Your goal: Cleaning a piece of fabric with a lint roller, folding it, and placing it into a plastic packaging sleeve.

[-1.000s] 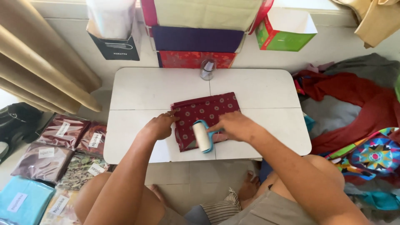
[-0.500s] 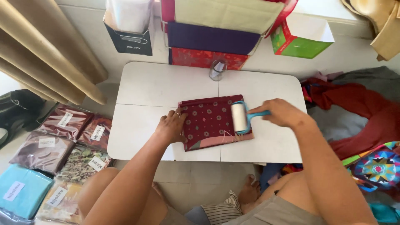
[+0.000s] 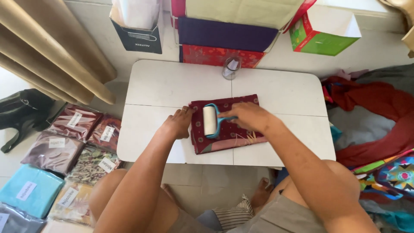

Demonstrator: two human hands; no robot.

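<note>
A folded dark red patterned cloth lies flat on a low white table. My right hand grips the blue handle of a lint roller, whose white roll rests on the left part of the cloth. My left hand presses down on the cloth's left edge, fingers curled, just left of the roller.
A small clear glass stands at the table's far edge. Stacked fabric boxes and a green box sit behind it. Bagged cloths cover the floor at left; loose red and colourful fabric lies at right. A curtain hangs at far left.
The roller went from the cloth's left side to its right edge, then back to the left. My left hand stayed on the cloth's left edge.
</note>
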